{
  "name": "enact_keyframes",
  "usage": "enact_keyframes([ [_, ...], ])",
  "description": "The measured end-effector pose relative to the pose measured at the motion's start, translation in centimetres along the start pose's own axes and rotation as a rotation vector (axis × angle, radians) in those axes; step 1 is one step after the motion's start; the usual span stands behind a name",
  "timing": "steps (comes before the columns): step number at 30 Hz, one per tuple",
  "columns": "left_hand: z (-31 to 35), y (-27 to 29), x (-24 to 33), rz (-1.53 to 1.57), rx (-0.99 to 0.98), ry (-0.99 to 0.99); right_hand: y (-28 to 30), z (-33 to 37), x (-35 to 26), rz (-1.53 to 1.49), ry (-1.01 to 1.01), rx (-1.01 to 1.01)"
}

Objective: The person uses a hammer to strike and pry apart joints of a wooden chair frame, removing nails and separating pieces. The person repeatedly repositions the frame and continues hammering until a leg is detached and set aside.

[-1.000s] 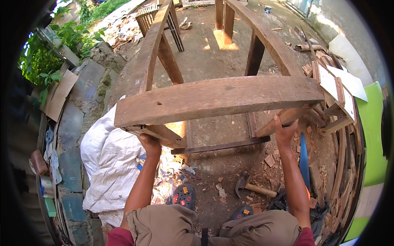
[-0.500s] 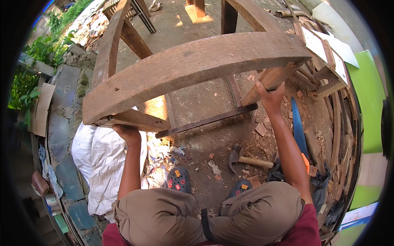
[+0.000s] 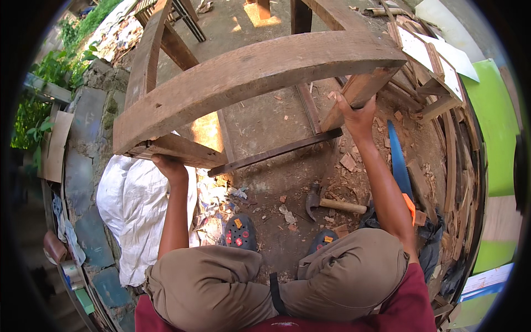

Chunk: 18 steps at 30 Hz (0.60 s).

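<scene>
A brown wooden furniture frame [image 3: 249,72] stands in front of my knees, its broad top rail running across and its legs going down and away. My left hand [image 3: 170,167] is closed around the near left leg [image 3: 185,152], just under the rail's left end. At the right, my right hand [image 3: 358,115] grips the near right leg [image 3: 371,88], thumb on its inner side. A thin dark crosspiece [image 3: 276,152] joins the lower ends of these two legs. The fingertips of my left hand are hidden behind the wood.
On the ground lie a claw hammer [image 3: 334,205] with a wooden handle and a blue saw blade [image 3: 398,160] with an orange handle. A white sack [image 3: 138,216] lies at the left by a block wall [image 3: 88,149]. Wood offcuts [image 3: 456,166] are piled along the right side.
The frame's right end has shifted slightly left and away in view, my right hand with it. Both hands keep their grip on the legs.
</scene>
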<state>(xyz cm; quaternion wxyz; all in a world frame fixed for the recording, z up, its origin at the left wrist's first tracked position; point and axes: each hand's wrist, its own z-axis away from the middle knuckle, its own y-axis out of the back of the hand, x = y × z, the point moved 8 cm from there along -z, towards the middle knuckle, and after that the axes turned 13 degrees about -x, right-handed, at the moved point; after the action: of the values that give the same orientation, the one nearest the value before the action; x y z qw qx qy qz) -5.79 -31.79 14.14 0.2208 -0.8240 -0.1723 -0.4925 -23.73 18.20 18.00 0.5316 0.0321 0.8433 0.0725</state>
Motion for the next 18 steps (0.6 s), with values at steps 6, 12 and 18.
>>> enact_keyframes([
  [6,0.1,0.0,-0.8,-0.027,-0.086,0.007,0.4,-0.2,-0.4,0.132,0.011,-0.021],
  [12,-0.2,0.8,-1.5,-0.024,-0.099,-0.002,-0.1,-0.1,0.0,-0.010,-0.009,-0.058],
  [18,0.1,-2.4,0.8,0.289,-0.059,0.201,3.1,0.1,2.3,0.049,0.099,-0.055],
])
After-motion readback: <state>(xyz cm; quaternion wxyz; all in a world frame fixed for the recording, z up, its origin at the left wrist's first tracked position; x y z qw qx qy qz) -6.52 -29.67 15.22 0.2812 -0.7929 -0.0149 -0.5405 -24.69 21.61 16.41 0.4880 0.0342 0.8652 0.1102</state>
